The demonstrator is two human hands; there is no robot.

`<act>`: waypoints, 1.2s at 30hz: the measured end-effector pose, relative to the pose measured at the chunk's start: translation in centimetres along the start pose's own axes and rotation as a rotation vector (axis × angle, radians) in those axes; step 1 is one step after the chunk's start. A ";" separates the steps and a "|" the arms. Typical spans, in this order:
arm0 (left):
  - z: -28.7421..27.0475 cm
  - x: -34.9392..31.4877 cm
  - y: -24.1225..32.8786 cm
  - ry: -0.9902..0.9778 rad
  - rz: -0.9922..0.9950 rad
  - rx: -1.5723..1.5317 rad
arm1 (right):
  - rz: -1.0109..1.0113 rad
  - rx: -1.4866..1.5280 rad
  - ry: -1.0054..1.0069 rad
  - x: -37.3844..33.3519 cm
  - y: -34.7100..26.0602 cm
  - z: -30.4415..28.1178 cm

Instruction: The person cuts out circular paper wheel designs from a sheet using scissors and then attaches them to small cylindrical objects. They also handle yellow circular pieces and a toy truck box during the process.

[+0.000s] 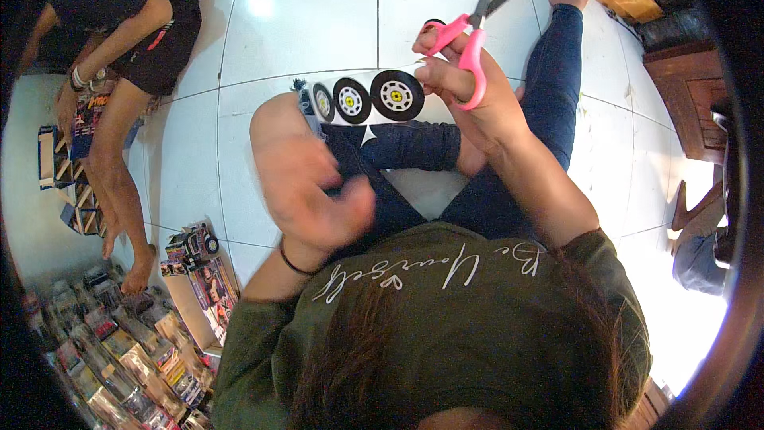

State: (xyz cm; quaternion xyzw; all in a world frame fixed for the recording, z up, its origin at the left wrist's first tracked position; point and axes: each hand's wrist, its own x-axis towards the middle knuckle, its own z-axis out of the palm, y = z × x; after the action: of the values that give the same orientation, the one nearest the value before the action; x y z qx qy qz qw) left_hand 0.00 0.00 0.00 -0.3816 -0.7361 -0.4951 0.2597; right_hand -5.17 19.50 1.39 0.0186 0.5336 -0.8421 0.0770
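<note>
the right hand (491, 101) carried the pink-handled metal scissors (474, 52) on its fingers, blades parted and pointing away from the body, while its thumb and fingertip appeared to pinch the right end of a white paper strip of black printed wheels (350, 101). that strip was above the dark blue jeans (414, 147). the left hand (306, 195), blurred, was spread wide and seemed to hold nothing, near the strip but apart from it. steadying the strip's far end with the left hand, keeping fingers clear of the blades and turning the paper around each curve would probably have served best.

at the lower left, clear plastic-wrapped packages (143, 358) stood in crowded rows, their contents too small to tell. beside them was a tan cardboard carton with a colourful printed side (215, 291), its inside unclear, with a dark toy truck (191, 247) at its far end. blue-and-tan boxes (56, 163) lay farther off; what they held could not be told.
</note>
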 end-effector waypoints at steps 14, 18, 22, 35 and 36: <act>3.6 3.3 -1.1 0.301 -0.963 -0.636 | -0.060 -0.406 0.120 -3.5 1.2 -1.1; 2.9 3.1 -1.3 0.343 -0.910 -0.587 | 0.114 -0.493 -0.212 -6.5 2.8 -2.1; 3.5 3.5 -0.3 0.353 -0.954 -0.475 | 0.292 -0.514 -0.377 -6.7 2.9 -1.9; 3.7 3.3 1.2 0.345 -1.049 -0.492 | 0.306 -0.597 -0.398 -4.6 0.5 -0.3; 3.7 3.3 1.2 0.350 -1.055 -0.500 | 0.309 -0.599 -0.399 -4.6 0.5 -0.3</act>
State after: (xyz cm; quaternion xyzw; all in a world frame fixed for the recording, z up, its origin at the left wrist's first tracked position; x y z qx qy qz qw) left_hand -0.92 4.75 1.78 0.0720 -0.6339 -0.7700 -0.0010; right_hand -0.58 20.09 1.34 -0.0884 0.7214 -0.6144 0.3072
